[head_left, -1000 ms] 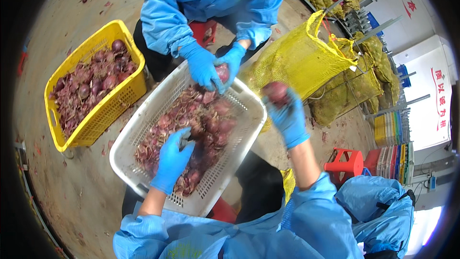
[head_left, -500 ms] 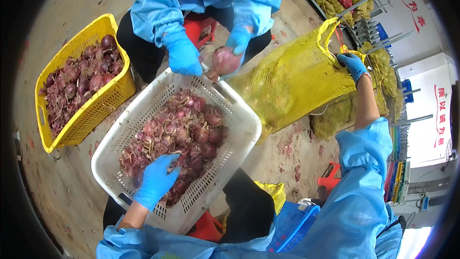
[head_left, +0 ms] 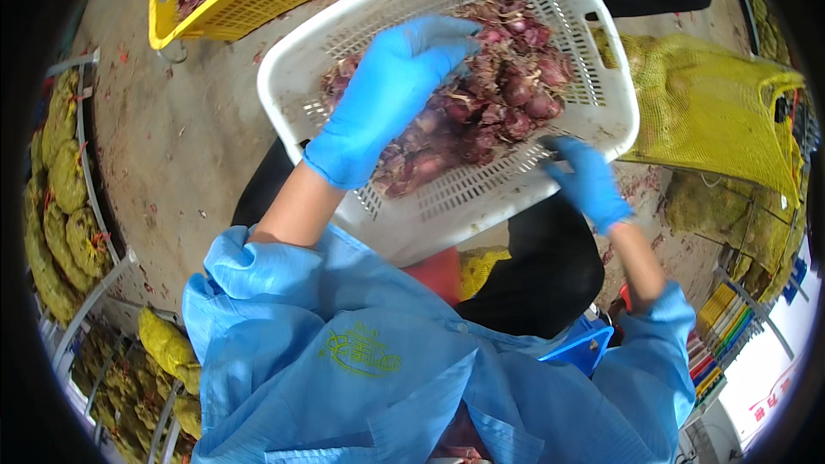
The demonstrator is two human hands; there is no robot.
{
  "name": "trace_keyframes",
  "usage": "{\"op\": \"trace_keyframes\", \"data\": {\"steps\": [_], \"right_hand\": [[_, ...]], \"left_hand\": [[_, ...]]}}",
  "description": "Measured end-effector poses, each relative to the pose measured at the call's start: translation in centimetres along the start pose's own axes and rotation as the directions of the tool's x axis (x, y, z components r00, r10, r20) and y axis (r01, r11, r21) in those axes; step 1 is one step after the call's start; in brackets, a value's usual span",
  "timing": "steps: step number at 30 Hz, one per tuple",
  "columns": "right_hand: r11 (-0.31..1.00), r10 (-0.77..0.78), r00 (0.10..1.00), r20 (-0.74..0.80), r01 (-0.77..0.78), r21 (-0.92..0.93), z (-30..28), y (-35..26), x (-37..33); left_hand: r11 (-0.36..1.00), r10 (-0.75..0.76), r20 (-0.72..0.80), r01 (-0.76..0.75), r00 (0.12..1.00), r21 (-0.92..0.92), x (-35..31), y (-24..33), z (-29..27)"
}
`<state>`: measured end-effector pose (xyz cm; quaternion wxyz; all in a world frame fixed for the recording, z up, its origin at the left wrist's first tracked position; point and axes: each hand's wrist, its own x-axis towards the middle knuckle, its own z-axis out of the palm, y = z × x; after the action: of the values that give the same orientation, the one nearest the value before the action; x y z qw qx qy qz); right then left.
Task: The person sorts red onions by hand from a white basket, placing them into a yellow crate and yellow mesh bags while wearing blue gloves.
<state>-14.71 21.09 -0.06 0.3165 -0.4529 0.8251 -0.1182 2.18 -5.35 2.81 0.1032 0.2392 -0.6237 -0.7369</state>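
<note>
Our left hand (head_left: 391, 99) lies open and flat on the red onions (head_left: 490, 107) at the white basket's (head_left: 296, 77) middle, nearer than our right hand (head_left: 589, 180), half-curled and empty at its right rim.

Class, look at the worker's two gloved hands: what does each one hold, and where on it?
Left hand lies open on the red onions, gripping nothing. Right hand is at the white basket near edge; whether it grips cannot be told.

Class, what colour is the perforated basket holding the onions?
White basket, seen in the head view.
</note>
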Motion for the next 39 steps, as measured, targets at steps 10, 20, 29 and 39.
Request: {"op": "trace_keyframes", "data": {"steps": [10,20,29,39], "right_hand": [[0.877,-0.086,0.816,0.572,0.334,-0.345,28.7,-2.4,11.5],[0.750,0.033,0.662,0.749,-0.512,0.419,30.8,-1.3,14.2],[-0.240,-0.124,0.847,0.518,-0.532,0.812,7.5,-15.3,11.0],[0.349,0.153,0.980,0.125,-0.172,0.921,3.0,-14.8,6.2]], "left_hand": [[0.921,0.040,-0.299,-0.151,0.953,-0.360,-2.1,2.3,-5.3],[0.904,-0.040,-0.311,-0.098,0.949,-0.415,-4.4,0.8,-9.4],[0.997,0.061,0.010,-0.062,0.998,0.048,-3.7,-0.9,-7.1],[0.952,-0.174,0.056,0.183,0.983,-0.244,-3.0,-0.2,-3.7]]}}
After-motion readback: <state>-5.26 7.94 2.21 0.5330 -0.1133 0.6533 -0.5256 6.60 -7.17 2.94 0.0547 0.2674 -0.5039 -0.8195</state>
